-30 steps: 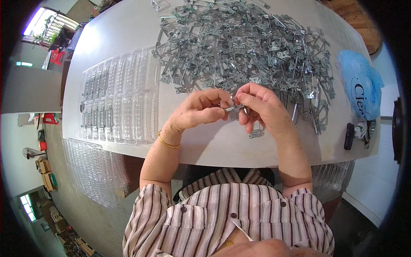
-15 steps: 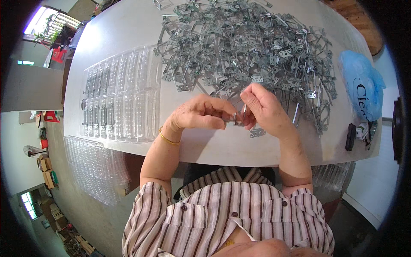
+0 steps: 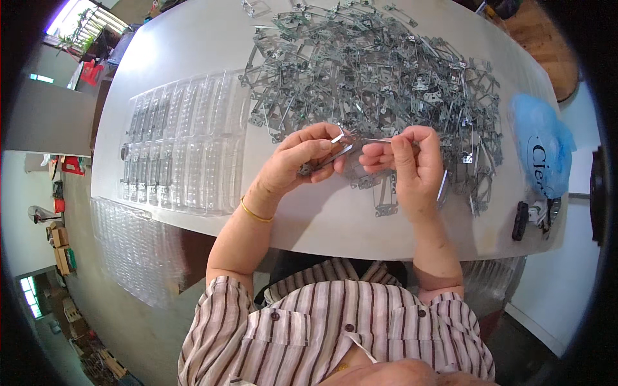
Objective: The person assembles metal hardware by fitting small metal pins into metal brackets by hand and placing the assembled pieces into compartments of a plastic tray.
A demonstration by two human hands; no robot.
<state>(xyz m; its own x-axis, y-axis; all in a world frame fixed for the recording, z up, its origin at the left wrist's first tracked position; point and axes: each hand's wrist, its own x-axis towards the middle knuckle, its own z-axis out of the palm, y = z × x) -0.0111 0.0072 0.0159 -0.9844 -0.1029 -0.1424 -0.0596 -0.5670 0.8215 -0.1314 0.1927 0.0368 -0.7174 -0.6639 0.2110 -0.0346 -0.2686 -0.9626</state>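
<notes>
My left hand (image 3: 299, 157) is closed around small metal brackets (image 3: 331, 158), whose ends poke out past the thumb and fingertips. Opposite it, my right hand (image 3: 412, 157) pinches the end of a thin metal strip (image 3: 376, 139) that reaches across toward the left fingers. Whether the strip is joined to the pieces in the left hand cannot be made out. Both hands hover over the near edge of a big heap of grey metal brackets (image 3: 380, 77). One loose bracket (image 3: 386, 209) lies on the table just below the right hand.
Clear plastic trays (image 3: 219, 167) lie on the left of the white table (image 3: 322, 225), some slots filled with metal parts (image 3: 148, 174). More trays (image 3: 138, 251) are stacked below the table edge. At the right are a blue plastic bag (image 3: 544, 141) and a black object (image 3: 520, 220).
Both hands have moved up toward the heap. They have drawn slightly apart, and a metal strip now shows stretched between them. The view has shifted a little.
</notes>
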